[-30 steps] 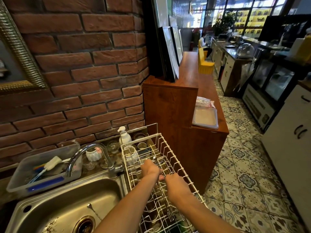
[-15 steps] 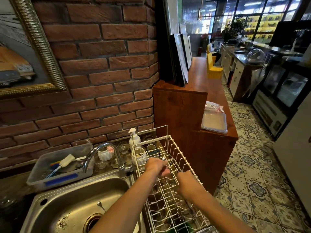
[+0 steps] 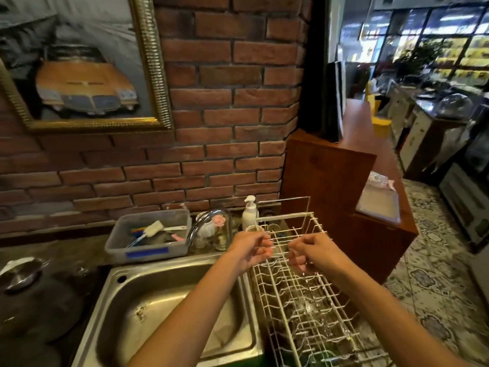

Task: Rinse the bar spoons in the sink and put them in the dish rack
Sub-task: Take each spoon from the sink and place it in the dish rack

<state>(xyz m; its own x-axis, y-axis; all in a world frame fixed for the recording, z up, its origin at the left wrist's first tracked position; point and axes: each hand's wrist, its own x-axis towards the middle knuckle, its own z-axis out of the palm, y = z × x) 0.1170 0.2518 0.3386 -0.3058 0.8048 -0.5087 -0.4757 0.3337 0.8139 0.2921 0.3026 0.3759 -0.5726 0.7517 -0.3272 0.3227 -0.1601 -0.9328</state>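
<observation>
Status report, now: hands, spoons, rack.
Left hand and right hand curled over the dish rack, apart. Bar spoons not discernible; blurred. Sink empty of utensils. Nothing blocking.

motion blur softens the whole view, so whether the curled fingers of the left hand (image 3: pixel 250 247) and right hand (image 3: pixel 315 251) pinch a bar spoon or only the wires of the dish rack (image 3: pixel 304 300) cannot be told. the rack's near end and the sink (image 3: pixel 164 300) run off the bottom edge. the contents of the plastic tub (image 3: pixel 148 234) are too blurred to name beyond a brush.
</observation>
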